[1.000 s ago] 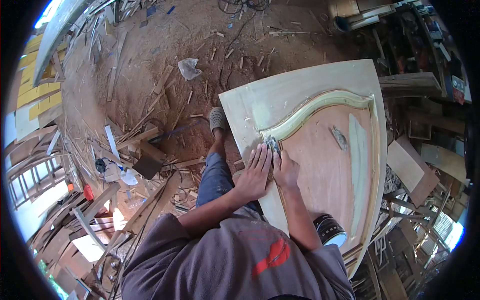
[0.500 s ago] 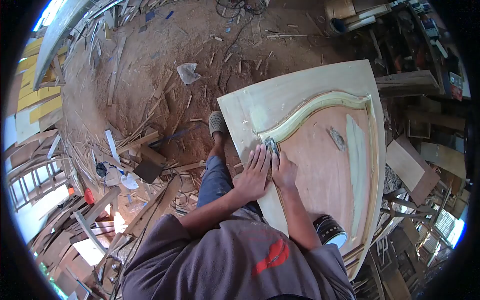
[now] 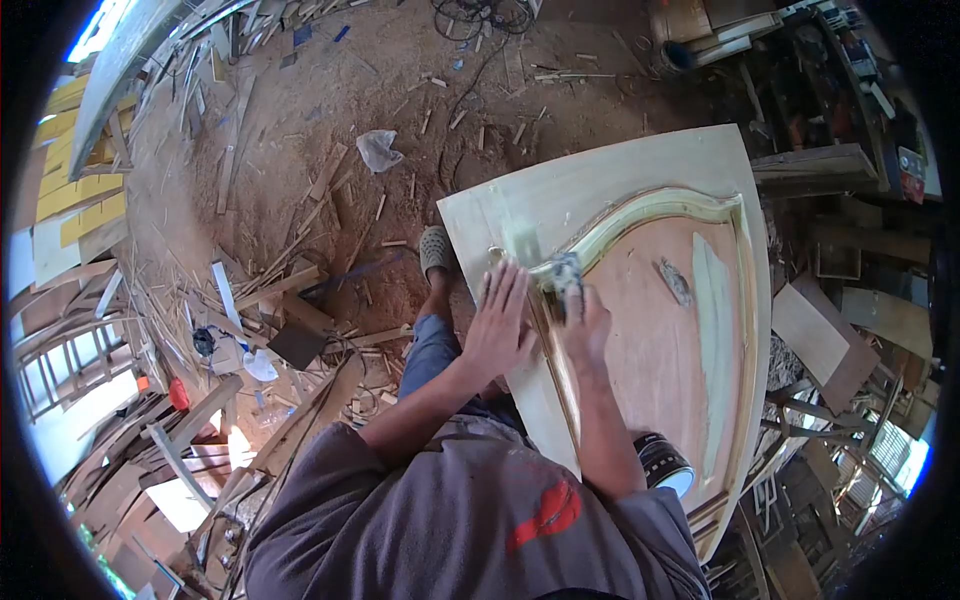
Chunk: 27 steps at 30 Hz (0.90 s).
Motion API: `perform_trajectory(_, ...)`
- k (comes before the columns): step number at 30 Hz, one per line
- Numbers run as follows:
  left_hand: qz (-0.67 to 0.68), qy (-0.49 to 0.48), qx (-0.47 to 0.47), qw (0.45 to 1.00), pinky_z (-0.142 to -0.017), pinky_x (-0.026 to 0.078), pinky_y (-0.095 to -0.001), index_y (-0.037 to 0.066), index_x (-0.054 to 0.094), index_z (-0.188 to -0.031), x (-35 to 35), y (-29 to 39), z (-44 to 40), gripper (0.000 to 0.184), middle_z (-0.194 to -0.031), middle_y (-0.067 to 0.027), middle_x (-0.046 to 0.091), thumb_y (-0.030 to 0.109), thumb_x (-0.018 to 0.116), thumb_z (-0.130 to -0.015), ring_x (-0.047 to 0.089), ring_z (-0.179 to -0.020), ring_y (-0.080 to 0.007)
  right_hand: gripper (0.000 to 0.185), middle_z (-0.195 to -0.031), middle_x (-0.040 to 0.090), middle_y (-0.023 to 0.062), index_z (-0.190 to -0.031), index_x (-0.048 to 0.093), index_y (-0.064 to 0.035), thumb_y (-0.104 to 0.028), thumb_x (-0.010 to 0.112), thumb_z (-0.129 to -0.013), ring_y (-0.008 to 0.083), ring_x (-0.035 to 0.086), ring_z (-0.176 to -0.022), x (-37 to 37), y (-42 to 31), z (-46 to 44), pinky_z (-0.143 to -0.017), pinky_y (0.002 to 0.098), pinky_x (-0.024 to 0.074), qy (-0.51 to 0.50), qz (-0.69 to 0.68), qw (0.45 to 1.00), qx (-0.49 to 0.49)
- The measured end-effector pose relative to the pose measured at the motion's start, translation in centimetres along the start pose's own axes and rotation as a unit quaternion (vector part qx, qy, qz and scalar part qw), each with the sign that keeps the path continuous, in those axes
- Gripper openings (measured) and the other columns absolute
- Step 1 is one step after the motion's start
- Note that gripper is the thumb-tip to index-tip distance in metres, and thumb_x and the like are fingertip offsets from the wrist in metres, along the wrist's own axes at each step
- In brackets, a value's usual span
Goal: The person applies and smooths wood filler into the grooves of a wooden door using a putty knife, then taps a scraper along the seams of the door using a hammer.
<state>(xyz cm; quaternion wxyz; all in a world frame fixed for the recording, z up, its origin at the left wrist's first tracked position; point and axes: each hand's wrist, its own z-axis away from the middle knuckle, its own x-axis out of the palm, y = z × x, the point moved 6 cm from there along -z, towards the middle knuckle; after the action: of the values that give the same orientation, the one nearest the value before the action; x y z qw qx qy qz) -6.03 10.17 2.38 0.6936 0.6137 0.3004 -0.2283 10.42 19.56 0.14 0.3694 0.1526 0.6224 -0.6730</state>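
Because your right hand grips the mottled wad at its fingertips, pressure likely lands on the moulding beneath. Your left hand lies flat beside, fingers extended, probably steadying the panelled door.

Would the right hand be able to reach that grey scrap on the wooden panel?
Probably yes: the right hand is near the grey scrap, with only bare panel between, though it seems to hold a mottled wad.

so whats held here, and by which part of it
A mottled grey piece, by its near end, in the right hand; the left hand holds nothing.
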Motion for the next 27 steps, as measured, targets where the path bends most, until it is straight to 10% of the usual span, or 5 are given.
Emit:
perform_trajectory(4, -0.06, 0.029, 0.001, 0.998, -0.139, 0.013, -0.0625, -0.002, 0.044, -0.164, -0.6, -2.0, -1.0, 0.088, -0.174, -0.0255, 0.037, 0.015, 0.073, -0.082, 0.024, -0.167, -0.0465, 0.04, -0.075, 0.063, 0.0186, -0.095, 0.063, -0.002, -0.034, 0.056, -0.117, 0.0306, 0.051, -0.066, -4.3, 3.6, 1.8, -0.064, 0.0427, 0.0462, 0.023, 0.008, 0.995, 0.092)
perform_trajectory(7, -0.058, 0.035, 0.023, 0.997, -0.138, 0.017, -0.0631, 0.002, 0.053, -0.158, -0.9, -2.5, -0.8, 0.079, -0.171, -0.0225, 0.043, 0.01, 0.07, -0.082, 0.026, -0.166, -0.0461, 0.038, -0.075, 0.067, 0.0231, -0.095, 0.062, -0.0039, -0.037, 0.058, -0.115, 0.0438, 0.069, -0.071, -5.3, 4.6, 3.6, -0.063, 0.0536, 0.0503, 0.024, 0.057, 0.996, 0.07)
perform_trajectory(12, -0.051, 0.064, 0.034, 0.996, -0.132, 0.028, -0.0607, 0.005, 0.06, -0.153, -0.3, -3.5, 1.8, 0.073, -0.166, -0.0197, 0.052, 0.016, 0.074, -0.082, 0.041, -0.157, -0.0424, 0.028, -0.073, 0.062, 0.0208, -0.093, 0.06, -0.0032, -0.025, 0.066, -0.111, 0.0466, 0.063, -0.068, -2.8, 1.9, 6.7, -0.063, 0.0555, 0.0504, 0.015, 0.092, 0.996, -0.004)
perform_trajectory(15, 0.031, 0.045, 0.014, 0.998, -0.125, 0.036, -0.0581, 0.003, 0.058, -0.155, -0.4, -1.4, 3.6, 0.07, -0.164, -0.0199, 0.054, 0.017, 0.072, -0.088, 0.05, -0.149, -0.0415, 0.022, -0.078, 0.063, 0.0218, -0.092, 0.061, -0.0037, -0.017, 0.072, -0.104, 0.0486, 0.065, -0.069, -0.5, -1.2, 7.3, -0.062, 0.0564, 0.0519, 0.059, 0.092, 0.982, -0.154)
perform_trajectory(27, 0.188, -0.048, -0.015, 0.981, -0.135, 0.024, -0.0557, -0.016, 0.027, -0.168, 4.0, 2.5, 6.3, 0.083, -0.175, -0.0404, 0.026, 0.032, 0.058, -0.107, 0.031, -0.162, -0.053, 0.022, -0.087, 0.069, 0.0213, -0.103, 0.064, -0.0033, -0.019, 0.076, -0.092, 0.0454, 0.072, -0.076, 2.6, 0.8, 7.6, -0.062, 0.0518, 0.0568, -0.011, 0.037, 0.992, -0.122)
